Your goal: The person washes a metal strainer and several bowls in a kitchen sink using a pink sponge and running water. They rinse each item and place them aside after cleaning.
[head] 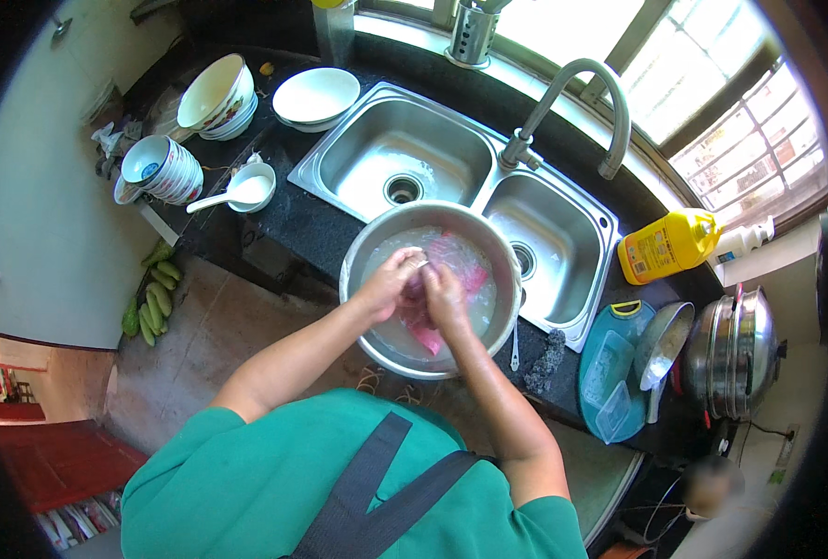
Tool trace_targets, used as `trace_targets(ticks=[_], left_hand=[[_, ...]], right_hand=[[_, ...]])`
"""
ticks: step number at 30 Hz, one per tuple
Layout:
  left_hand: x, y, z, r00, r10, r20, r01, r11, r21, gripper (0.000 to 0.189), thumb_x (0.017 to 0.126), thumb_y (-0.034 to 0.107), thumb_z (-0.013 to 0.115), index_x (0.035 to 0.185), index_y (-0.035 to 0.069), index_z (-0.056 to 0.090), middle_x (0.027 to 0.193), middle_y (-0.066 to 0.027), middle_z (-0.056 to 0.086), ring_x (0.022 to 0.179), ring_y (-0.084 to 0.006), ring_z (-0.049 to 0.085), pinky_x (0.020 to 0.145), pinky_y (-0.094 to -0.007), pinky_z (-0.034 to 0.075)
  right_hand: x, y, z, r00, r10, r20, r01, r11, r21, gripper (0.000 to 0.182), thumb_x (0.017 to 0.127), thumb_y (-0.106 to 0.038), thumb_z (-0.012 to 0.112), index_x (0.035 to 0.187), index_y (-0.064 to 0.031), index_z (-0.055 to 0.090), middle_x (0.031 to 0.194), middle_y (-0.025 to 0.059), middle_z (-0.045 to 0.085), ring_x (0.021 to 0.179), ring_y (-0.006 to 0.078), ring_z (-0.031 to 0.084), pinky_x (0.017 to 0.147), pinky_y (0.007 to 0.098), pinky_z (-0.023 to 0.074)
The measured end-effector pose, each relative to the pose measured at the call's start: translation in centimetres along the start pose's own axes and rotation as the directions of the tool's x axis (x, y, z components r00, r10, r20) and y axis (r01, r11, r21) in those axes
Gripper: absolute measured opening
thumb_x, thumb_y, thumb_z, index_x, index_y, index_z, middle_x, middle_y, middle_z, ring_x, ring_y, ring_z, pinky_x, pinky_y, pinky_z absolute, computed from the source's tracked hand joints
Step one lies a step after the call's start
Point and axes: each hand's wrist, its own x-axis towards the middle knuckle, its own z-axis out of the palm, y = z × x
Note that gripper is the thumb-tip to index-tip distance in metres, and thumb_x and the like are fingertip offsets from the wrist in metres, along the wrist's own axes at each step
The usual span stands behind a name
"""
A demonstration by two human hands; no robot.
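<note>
A round metal basin (508,307) of cloudy water rests over the front edge of the sink, overhanging the counter. In it lies a wet pink and red cloth (424,335), partly under the water. My left hand (391,283) and my right hand (446,297) are close together above the middle of the basin, both gripping a bunched part of the cloth. My fingers hide much of that bunch. A spoon (515,346) lies on the counter just right of the basin.
Behind the basin is a steel double sink (358,157) with a curved faucet (620,112). Stacked bowls (169,171), plates (316,94) and a bowl with a white spoon (208,202) stand left. A yellow bottle (662,244), teal basin (595,412) and steel pot (735,356) stand right.
</note>
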Motion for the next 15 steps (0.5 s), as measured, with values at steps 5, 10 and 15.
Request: trace_targets(ticks=[5,10,15], left_hand=[[1.6,-1.0,-2.6,0.993,-0.103,0.059,0.107,0.991,-0.083,0.014,0.085,0.016,0.05,0.096,0.008,0.05,0.09,-0.0026,0.055,0.083,-0.0117,0.054,0.072,-0.027,0.047],[0.9,-1.0,-3.1,0.97,-0.228,0.09,0.234,0.97,-0.066,0.015,0.086,0.024,0.047,0.094,0.011,0.052,0.088,-0.0026,0.057,0.079,-0.0137,0.056,0.066,-0.0307,0.049],[0.8,-0.3,-3.9,0.902,-0.424,0.078,0.43,0.877,-0.215,0.029,0.085,0.04,0.043,0.09,0.015,0.056,0.086,-0.0038,0.06,0.073,-0.0168,0.057,0.06,-0.0374,0.048]], right_hand=[[-2.4,-2.0,0.6,0.92,-0.153,0.361,0.235,0.952,-0.196,0.019,0.072,-0.018,0.053,0.082,-0.0009,0.054,0.085,0.0202,0.056,0.079,0.0375,0.053,0.072,0.0419,0.0413],[-2.0,-2.1,-2.6,0.629,-0.446,0.637,0.754,0.548,-0.362,0.02,0.059,-0.016,0.06,0.078,-0.0077,0.056,0.088,0.0107,0.053,0.088,0.0268,0.047,0.069,0.039,0.0389],[-1.9,-3.9,-3.1,0.604,-0.517,0.607,0.771,0.187,-0.608,0.018,0.066,-0.016,0.052,0.081,-0.009,0.059,0.091,0.0064,0.047,0.087,0.0217,0.045,0.07,0.0345,0.0358]])
